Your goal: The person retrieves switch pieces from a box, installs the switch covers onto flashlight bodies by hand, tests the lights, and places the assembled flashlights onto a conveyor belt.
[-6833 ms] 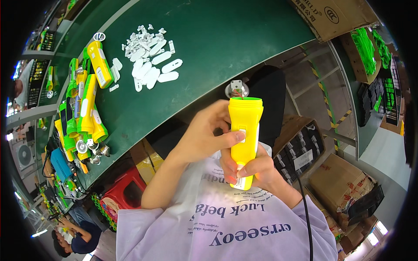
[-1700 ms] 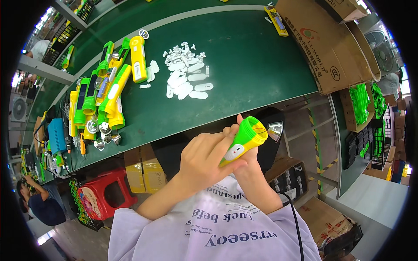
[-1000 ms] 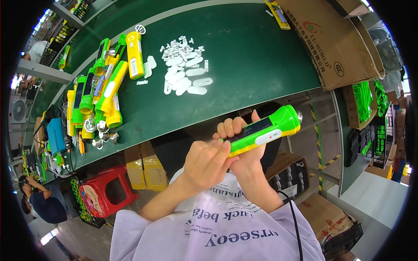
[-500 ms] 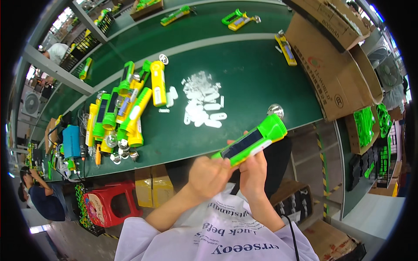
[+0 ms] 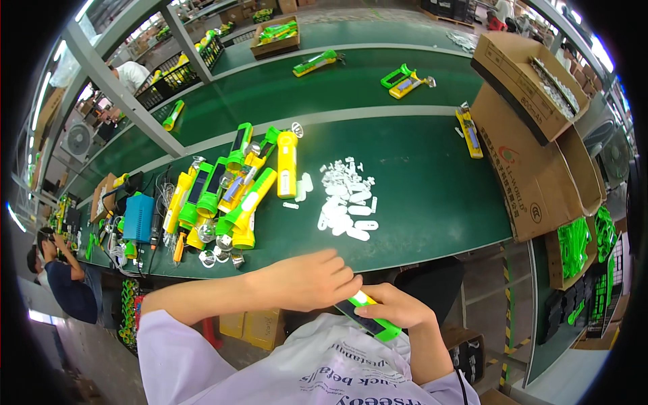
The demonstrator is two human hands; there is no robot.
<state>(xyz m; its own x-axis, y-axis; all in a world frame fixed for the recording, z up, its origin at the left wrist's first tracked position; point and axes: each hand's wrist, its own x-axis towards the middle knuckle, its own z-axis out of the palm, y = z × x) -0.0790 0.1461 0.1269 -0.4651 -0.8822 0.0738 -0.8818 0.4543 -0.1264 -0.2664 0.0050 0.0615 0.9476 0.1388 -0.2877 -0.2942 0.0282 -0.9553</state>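
A green and yellow flashlight (image 5: pixel 387 331) with a dark panel along its side is held low, just in front of my body. My right hand (image 5: pixel 399 307) wraps round its middle, thumb lying across the top. Curled over its far end are the fingers of my left hand (image 5: pixel 332 278), which hide that end and anything pinched there. Beyond my hands, a heap of small white plastic pieces (image 5: pixel 358 210) lies on the green table (image 5: pixel 425 202). To its left is a pile of similar flashlights (image 5: pixel 212 185), several with shiny reflectors (image 5: pixel 206 233) hanging loose.
A large cardboard box (image 5: pixel 509 162) stands at the right, with an open carton (image 5: pixel 533 81) above it. An opened yellow flashlight body (image 5: pixel 470 131) lies beside the box. At the left are a blue box (image 5: pixel 138 218) and cables. Other flashlights (image 5: pixel 316 63) sit on the far belt.
The flashlight has come closer to my body and swung round, its green end now lower right. My left forearm reaches across to its far end. The view has tilted up.
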